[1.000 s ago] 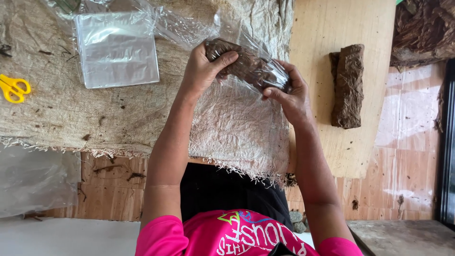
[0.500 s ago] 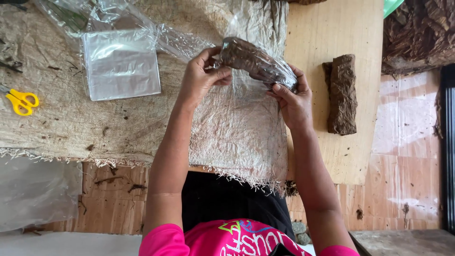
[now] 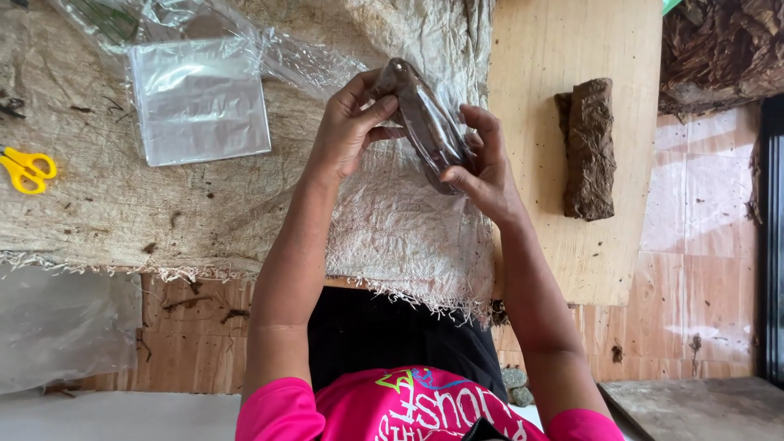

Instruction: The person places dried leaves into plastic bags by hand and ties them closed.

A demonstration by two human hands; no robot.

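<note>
Both hands hold a dark brown pressed block wrapped in clear plastic point(image 3: 425, 122) above a pale woven cloth point(image 3: 392, 229). My left hand point(image 3: 347, 131) grips its upper end with thumb and fingers. The lower end and side rest in the fingers of my right hand point(image 3: 482, 167). The block is tilted, its top end toward the far left. A second, unwrapped dark brown block point(image 3: 590, 147) lies on a wooden board point(image 3: 563, 49) to the right of my hands.
A stack of clear plastic bags point(image 3: 200, 102) lies on the cloth at left, with crumpled plastic film point(image 3: 139, 20) behind it. Yellow-handled scissors point(image 3: 26, 169) rest at the far left. A heap of dark dried leaves point(image 3: 719, 49) sits top right.
The wrapped block has turned from lying nearly level to a steeper tilt. Both hands have shifted with it, the right hand sliding along its lower side.
</note>
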